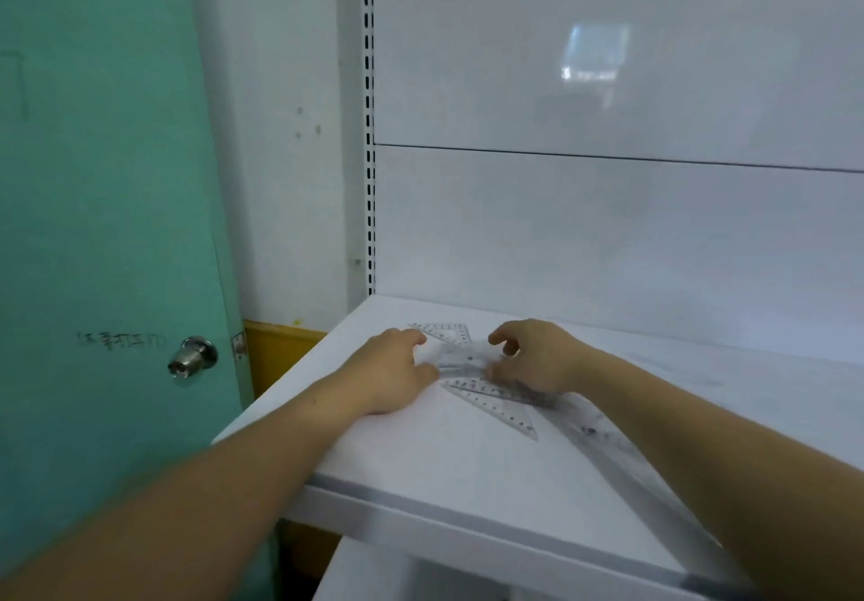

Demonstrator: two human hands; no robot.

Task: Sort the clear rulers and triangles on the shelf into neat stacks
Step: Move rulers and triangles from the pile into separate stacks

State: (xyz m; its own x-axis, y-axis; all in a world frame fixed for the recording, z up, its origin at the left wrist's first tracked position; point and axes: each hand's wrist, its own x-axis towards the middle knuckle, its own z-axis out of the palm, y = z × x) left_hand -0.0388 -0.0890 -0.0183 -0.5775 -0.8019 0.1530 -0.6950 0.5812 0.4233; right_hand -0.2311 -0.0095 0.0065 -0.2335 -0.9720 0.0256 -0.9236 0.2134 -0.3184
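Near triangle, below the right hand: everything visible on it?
The near triangle is clear plastic, long and narrow, with dark scale marks along its edges. It lies flat on the white shelf, sharp tip pointing front right. The right hand covers part of its far edge; contact cannot be told. A long clear ruler lies just to its right, perhaps overlapping it.

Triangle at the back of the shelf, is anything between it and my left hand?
Nothing visible stands in the way. The left hand rests on the shelf, and its fingertips are already at the near left corner of the back triangle.
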